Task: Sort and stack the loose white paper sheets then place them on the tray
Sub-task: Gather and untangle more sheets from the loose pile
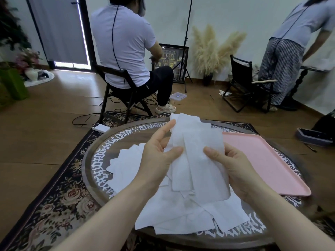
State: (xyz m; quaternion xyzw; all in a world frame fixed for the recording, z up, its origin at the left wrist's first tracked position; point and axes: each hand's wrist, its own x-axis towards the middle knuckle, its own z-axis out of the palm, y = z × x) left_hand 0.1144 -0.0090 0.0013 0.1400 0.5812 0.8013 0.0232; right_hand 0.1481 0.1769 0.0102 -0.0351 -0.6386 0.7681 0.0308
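White paper sheets fill the middle of my view: I have a small bundle of held sheets (195, 153) lifted above the round table (94, 160), with both hands on it. My left hand (159, 156) grasps the bundle's left edge, thumb across the front and fingers stretched up behind the paper. My right hand (233, 167) pinches the right edge, thumb pressed on the front of the nearest strip and fingers curled behind it. The strips in the bundle overlap unevenly, their top ends staggered and fanned toward the far side.

Below the bundle, a heap of loose sheets (181, 214) lies scattered on the table, spreading from the left of my left hand to the near edge, overlapping at odd angles. To the right, a pink tray (268, 160) rests on the table, just beside my right hand, with no paper on it.

Farther off, a seated person (126, 44) in a white shirt faces away on a folding chair, and at far right a standing person (286, 51) bends over another table. The table stands on a floral rug (59, 196).
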